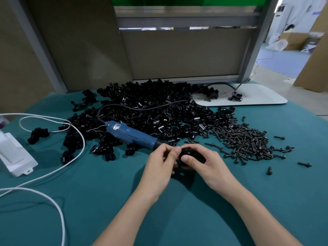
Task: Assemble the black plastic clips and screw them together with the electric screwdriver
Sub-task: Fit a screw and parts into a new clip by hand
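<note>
A black plastic clip (192,155) is held between both hands just above the green table mat (110,189). My right hand (204,166) grips it from the right with the thumb on top. My left hand (163,162) pinches its left end with thumb and fingers curled. The blue electric screwdriver (131,134) lies on the mat just beyond my left hand, tip pointing toward the hands. A big heap of black clips (152,110) fills the middle back. A pile of dark screws (248,144) lies to the right.
A white power box (12,153) and its white cable (53,173) lie at the left. A white tray (248,95) with a few black parts sits at the back right. Loose screws (304,164) are scattered at the right. A partition wall (177,54) stands behind.
</note>
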### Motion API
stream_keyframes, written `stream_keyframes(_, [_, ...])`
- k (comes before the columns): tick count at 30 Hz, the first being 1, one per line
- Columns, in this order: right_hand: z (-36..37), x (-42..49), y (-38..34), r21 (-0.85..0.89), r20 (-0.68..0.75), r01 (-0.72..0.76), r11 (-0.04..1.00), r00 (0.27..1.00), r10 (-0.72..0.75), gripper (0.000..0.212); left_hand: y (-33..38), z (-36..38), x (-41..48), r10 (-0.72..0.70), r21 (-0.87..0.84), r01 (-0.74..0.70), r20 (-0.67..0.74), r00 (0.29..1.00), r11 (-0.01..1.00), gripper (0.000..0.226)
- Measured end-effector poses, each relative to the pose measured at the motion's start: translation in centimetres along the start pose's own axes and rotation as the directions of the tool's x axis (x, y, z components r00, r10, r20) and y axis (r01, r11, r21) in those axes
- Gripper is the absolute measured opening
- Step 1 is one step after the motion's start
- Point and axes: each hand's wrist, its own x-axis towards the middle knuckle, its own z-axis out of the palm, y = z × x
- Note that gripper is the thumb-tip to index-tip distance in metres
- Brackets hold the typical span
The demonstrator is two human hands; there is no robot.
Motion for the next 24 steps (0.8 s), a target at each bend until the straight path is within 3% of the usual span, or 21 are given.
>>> stream_keyframes(16, [-0.51,0.01,-0.01,0.126,-0.031,-0.018,0.992,0.999,0.022,0.020,0.15,0.36,-0.09,0.058,-0.063,-0.057,0.015,0.998,0.996,0.012])
stream_keyframes(24, [-0.40,-0.19,-0.18,0.036,-0.006,0.017,0.999,1.000,-0.017,0.019,-0.43,0.43,-0.25,0.154,0.150,-0.152,-0.003,0.988,0.977,0.008])
